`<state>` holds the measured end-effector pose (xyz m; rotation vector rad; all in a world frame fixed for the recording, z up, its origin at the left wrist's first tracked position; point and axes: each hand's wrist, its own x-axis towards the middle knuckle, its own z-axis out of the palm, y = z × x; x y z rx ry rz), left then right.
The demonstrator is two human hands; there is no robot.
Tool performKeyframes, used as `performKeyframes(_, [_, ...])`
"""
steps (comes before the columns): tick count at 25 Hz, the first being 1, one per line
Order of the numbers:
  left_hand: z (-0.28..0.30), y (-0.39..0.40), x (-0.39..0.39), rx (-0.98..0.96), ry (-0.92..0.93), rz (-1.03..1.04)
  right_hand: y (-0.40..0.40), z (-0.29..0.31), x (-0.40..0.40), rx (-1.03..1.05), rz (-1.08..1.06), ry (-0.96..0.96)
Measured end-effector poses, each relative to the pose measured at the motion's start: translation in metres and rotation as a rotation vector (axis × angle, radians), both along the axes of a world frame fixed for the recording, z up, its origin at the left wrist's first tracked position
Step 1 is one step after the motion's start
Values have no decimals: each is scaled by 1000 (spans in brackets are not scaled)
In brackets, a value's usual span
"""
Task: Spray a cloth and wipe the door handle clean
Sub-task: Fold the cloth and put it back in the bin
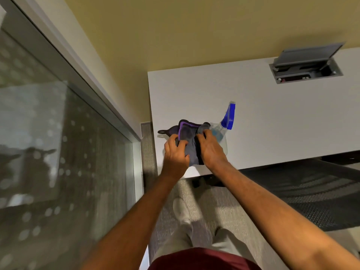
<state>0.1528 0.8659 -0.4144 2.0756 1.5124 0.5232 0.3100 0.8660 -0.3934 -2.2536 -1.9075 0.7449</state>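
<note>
A grey cloth (190,136) with purple and black edging lies bunched near the front left corner of the white table (263,117). My left hand (175,152) grips its left side and my right hand (210,149) grips its right side, both pressed onto it. Just right of the cloth lies a clear spray bottle (219,133) with a blue trigger head (228,116), on its side and partly hidden by my right hand. No door handle shows in the view.
A glass panel (58,143) in a metal frame fills the left side. An open grey cable box (305,65) sits in the table at the back right. A black mesh chair (311,191) stands under the table's front edge. Carpet lies below.
</note>
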Motion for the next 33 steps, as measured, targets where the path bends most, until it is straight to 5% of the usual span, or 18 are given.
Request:
performKeyframes(4, [-10,-2,0,20,264,-257,11,-3,-1,-97,43,-24])
performKeyframes(8, [-14,6,0,53,499,-353,-7,0,-4,50,15,75])
performKeyframes(11, [-15,11,2,97,648,-381,-32,4,-8,166,95,-164])
performKeyframes(14, [-9,15,1,184,627,-359,-41,2,-11,78,70,-243])
performKeyframes(20, [-2,31,5,384,505,-386,-24,-10,-8,-40,-12,-41])
performKeyframes(25, [-2,37,21,250,568,-308,-12,-25,3,-195,1,13])
performKeyframes(33, [-10,40,30,104,818,-369,-8,-32,7,-160,-4,-38])
